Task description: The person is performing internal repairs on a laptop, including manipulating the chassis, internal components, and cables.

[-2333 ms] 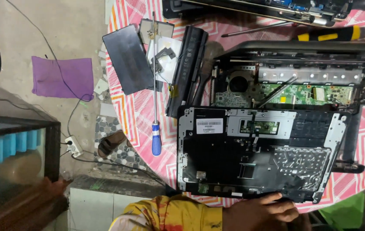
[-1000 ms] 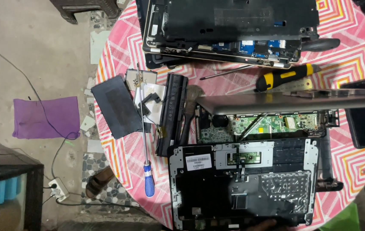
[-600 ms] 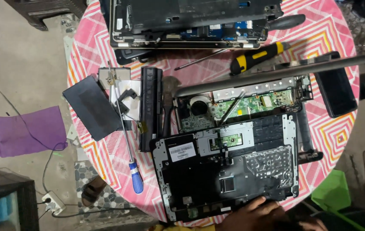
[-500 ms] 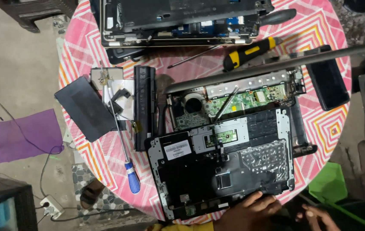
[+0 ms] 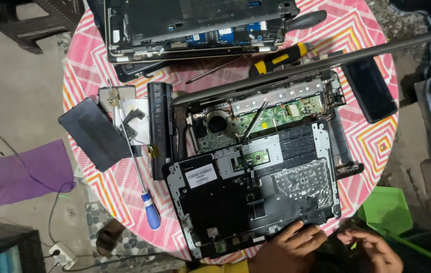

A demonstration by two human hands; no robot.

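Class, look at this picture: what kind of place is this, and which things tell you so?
Probably an informal laptop repair spot: a dismantled laptop with bare circuit board, a blue-handled screwdriver and a second opened laptop on a round table.
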